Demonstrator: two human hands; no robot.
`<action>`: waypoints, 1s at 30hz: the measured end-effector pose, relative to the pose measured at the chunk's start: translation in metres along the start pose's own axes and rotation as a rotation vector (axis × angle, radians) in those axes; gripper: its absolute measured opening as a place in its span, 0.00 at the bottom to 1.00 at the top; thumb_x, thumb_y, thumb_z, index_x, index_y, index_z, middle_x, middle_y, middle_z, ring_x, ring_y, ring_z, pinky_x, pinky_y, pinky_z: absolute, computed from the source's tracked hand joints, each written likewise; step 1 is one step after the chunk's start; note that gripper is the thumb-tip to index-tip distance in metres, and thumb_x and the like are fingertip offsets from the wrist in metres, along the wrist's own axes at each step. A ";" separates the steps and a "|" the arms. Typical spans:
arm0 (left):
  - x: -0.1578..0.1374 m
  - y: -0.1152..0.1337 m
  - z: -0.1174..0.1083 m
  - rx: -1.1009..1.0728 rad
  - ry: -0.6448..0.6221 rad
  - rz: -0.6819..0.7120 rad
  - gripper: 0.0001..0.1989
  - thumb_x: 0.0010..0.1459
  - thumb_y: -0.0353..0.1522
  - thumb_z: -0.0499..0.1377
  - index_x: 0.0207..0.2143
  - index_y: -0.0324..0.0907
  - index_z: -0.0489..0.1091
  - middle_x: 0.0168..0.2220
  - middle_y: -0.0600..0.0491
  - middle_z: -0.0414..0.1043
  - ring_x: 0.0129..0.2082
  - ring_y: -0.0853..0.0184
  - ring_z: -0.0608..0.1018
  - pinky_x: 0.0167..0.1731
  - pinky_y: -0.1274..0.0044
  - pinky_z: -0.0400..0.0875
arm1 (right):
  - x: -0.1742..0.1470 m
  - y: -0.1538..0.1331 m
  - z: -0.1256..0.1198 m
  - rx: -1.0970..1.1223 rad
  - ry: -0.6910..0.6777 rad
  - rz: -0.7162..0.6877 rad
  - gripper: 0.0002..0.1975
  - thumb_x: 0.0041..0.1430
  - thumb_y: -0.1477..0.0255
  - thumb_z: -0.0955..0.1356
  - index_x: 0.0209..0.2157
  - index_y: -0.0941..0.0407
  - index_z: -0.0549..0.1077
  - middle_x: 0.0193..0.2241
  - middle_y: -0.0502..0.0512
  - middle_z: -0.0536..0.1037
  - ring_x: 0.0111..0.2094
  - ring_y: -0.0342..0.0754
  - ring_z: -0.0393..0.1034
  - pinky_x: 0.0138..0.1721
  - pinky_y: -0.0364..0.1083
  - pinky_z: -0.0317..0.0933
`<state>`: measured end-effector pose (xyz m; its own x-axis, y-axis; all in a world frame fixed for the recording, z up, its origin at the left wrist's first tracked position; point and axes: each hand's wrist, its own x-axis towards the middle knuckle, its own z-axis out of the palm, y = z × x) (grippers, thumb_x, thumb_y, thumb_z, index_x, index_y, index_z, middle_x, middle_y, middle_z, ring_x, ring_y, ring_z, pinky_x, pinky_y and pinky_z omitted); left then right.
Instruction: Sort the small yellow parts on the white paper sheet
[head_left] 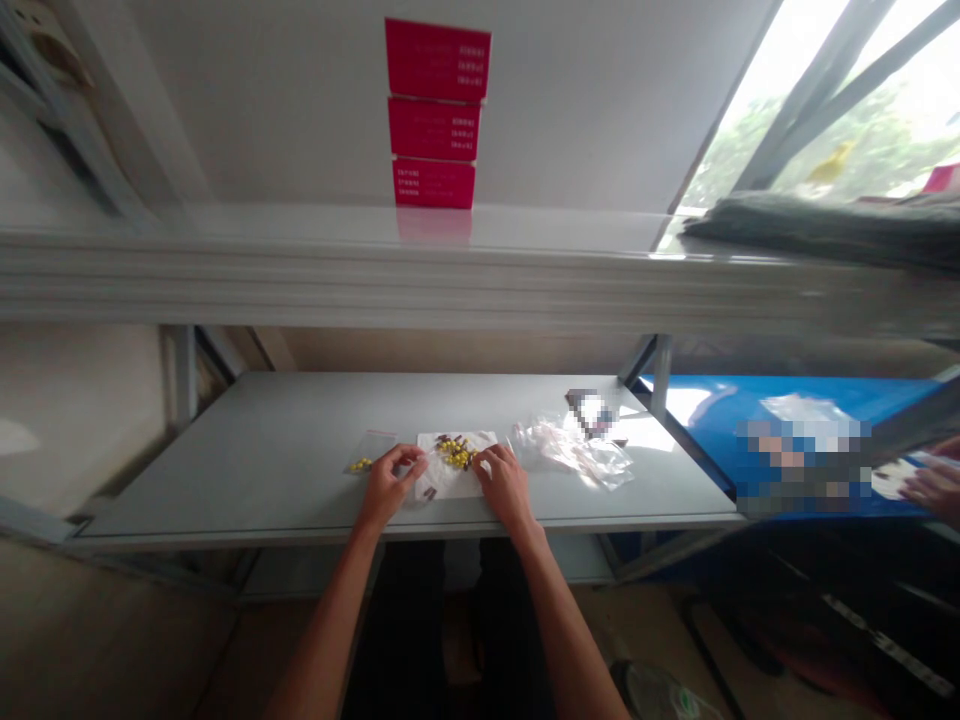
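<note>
A white sheet (450, 486) lies on the grey table with a small heap of yellow pieces (457, 455) and dark brown pieces (430, 493) on it. They are too small to name. My left hand (390, 482) is at the sheet's left edge, its thumb and fingers curled together; what they pinch, if anything, is unclear. At the heap's right side, my right hand (505, 484) has its fingers bent down and closed, their tips partly hidden. Left of my left hand, a clear plastic bag (381, 440) lies beside more yellow pieces (361, 465).
Several clear plastic bags (574, 452) are piled on the right, near a blurred dark object (585, 405). Above the table runs a shelf (300, 280) carrying three red boxes (435, 130). Another person's hand (934, 485) is over the blue table (697, 400) at far right.
</note>
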<state>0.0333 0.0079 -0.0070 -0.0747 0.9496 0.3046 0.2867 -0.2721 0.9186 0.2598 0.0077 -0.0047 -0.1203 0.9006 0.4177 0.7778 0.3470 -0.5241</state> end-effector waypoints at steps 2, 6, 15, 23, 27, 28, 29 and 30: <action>0.000 0.000 0.000 -0.012 0.022 -0.024 0.15 0.53 0.45 0.64 0.34 0.43 0.75 0.34 0.52 0.77 0.37 0.63 0.77 0.44 0.71 0.72 | -0.001 0.000 0.001 0.017 0.002 -0.009 0.09 0.62 0.76 0.66 0.36 0.53 0.78 0.38 0.57 0.76 0.43 0.53 0.69 0.43 0.48 0.64; 0.001 0.001 0.000 -0.032 0.037 -0.052 0.15 0.51 0.45 0.65 0.32 0.43 0.74 0.32 0.53 0.76 0.35 0.63 0.77 0.43 0.69 0.74 | 0.000 -0.001 0.001 0.068 0.028 0.016 0.09 0.60 0.77 0.66 0.34 0.53 0.78 0.37 0.57 0.76 0.42 0.52 0.69 0.44 0.48 0.64; 0.001 0.000 -0.002 -0.010 -0.014 0.001 0.11 0.52 0.42 0.66 0.30 0.45 0.78 0.33 0.52 0.80 0.37 0.61 0.79 0.44 0.71 0.71 | 0.012 -0.040 -0.011 0.409 -0.051 -0.112 0.06 0.62 0.73 0.67 0.35 0.53 0.78 0.38 0.53 0.77 0.34 0.45 0.70 0.37 0.43 0.64; 0.001 0.002 -0.002 -0.027 -0.026 -0.047 0.12 0.51 0.43 0.66 0.31 0.43 0.80 0.33 0.51 0.81 0.37 0.59 0.80 0.43 0.70 0.73 | 0.012 -0.050 0.003 0.365 -0.132 -0.213 0.07 0.64 0.71 0.68 0.36 0.52 0.80 0.40 0.55 0.79 0.40 0.49 0.74 0.43 0.46 0.66; 0.001 -0.002 0.000 -0.086 0.011 -0.106 0.15 0.51 0.44 0.67 0.32 0.41 0.79 0.32 0.50 0.81 0.34 0.60 0.81 0.39 0.72 0.74 | 0.007 -0.035 -0.001 0.447 -0.069 -0.195 0.11 0.67 0.71 0.65 0.43 0.51 0.80 0.44 0.55 0.79 0.43 0.48 0.74 0.44 0.46 0.66; 0.001 -0.002 0.000 -0.110 0.022 -0.123 0.15 0.51 0.44 0.67 0.33 0.41 0.79 0.32 0.50 0.81 0.33 0.60 0.81 0.38 0.72 0.74 | 0.006 -0.028 -0.003 0.443 -0.029 -0.139 0.12 0.67 0.71 0.64 0.44 0.52 0.79 0.44 0.55 0.79 0.40 0.47 0.74 0.41 0.45 0.66; 0.001 -0.002 0.001 -0.137 0.029 -0.137 0.16 0.51 0.44 0.67 0.34 0.40 0.79 0.32 0.49 0.81 0.33 0.61 0.81 0.37 0.72 0.74 | 0.004 -0.019 -0.006 0.417 0.020 -0.066 0.12 0.67 0.71 0.64 0.43 0.53 0.79 0.43 0.55 0.79 0.36 0.47 0.73 0.39 0.45 0.66; 0.001 -0.003 0.001 -0.160 0.030 -0.144 0.17 0.51 0.43 0.67 0.36 0.40 0.79 0.31 0.50 0.81 0.32 0.61 0.81 0.36 0.73 0.74 | 0.002 -0.011 -0.009 0.365 0.053 0.003 0.11 0.66 0.72 0.64 0.42 0.54 0.79 0.40 0.55 0.79 0.32 0.46 0.72 0.37 0.45 0.65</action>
<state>0.0332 0.0098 -0.0095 -0.1326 0.9761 0.1723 0.1156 -0.1574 0.9807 0.2564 0.0037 0.0085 -0.0787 0.8901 0.4489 0.5053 0.4238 -0.7517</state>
